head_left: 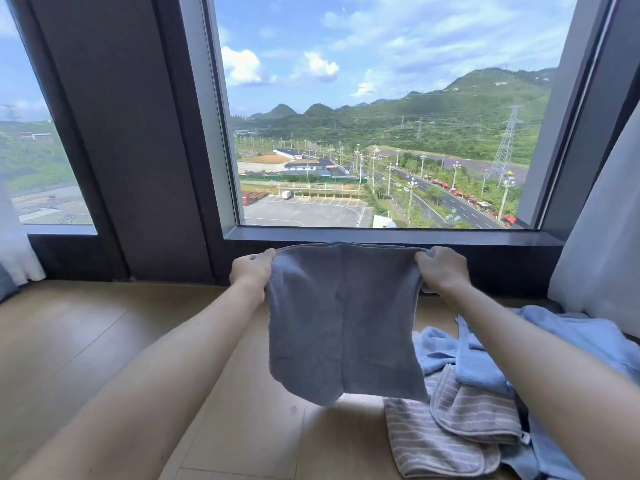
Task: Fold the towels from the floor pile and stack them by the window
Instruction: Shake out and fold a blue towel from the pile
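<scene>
Both hands up at frame centre: I see left hand (254,270) and right hand (442,268) pinching the grey towel (341,323) by its top corners, hanging below the window (381,116); towel pile (485,393) lower right on the floor (86,341)

Both hands' grip (252,270) (442,268) holds a grey towel (343,323) up before the window (381,116).

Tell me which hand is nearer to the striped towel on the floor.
Right. The right hand pinches the grey towel at its top corner, above the striped towel; the left hand pinches the other corner, farther left.
</scene>
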